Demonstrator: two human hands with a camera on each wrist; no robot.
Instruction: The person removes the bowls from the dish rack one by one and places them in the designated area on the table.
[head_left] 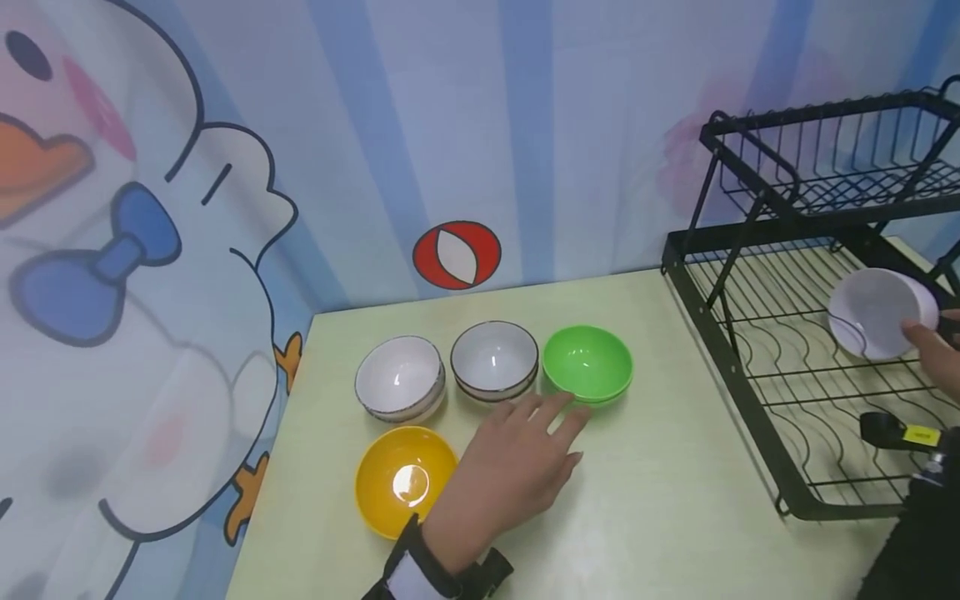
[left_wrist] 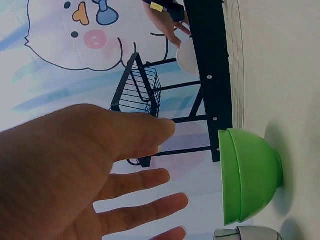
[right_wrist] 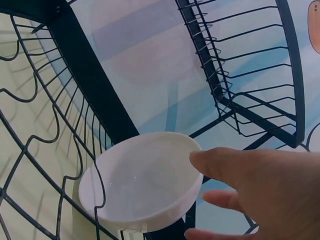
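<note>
My left hand (head_left: 513, 462) hovers with spread fingers just in front of two nested green bowls (head_left: 588, 362); in the left wrist view a gap shows between its fingertips and the green bowls (left_wrist: 252, 177). At the right, a white bowl (head_left: 873, 312) stands tilted on its side among the wires of the black dish rack (head_left: 716, 354). My right hand (head_left: 937, 354), partly out of the head view, is at that bowl's rim. In the right wrist view, its thumb overlaps the rim of the white bowl (right_wrist: 145, 180), and its other fingers extend loosely beside it.
Two stacks of dark-rimmed white bowls, a left stack (head_left: 400, 379) and a middle stack (head_left: 495, 360), stand left of the green ones. A yellow bowl (head_left: 405, 479) sits in front, beside my left wrist. The rack's upper tier (head_left: 840, 158) overhangs its back part. A printed wall backs the table.
</note>
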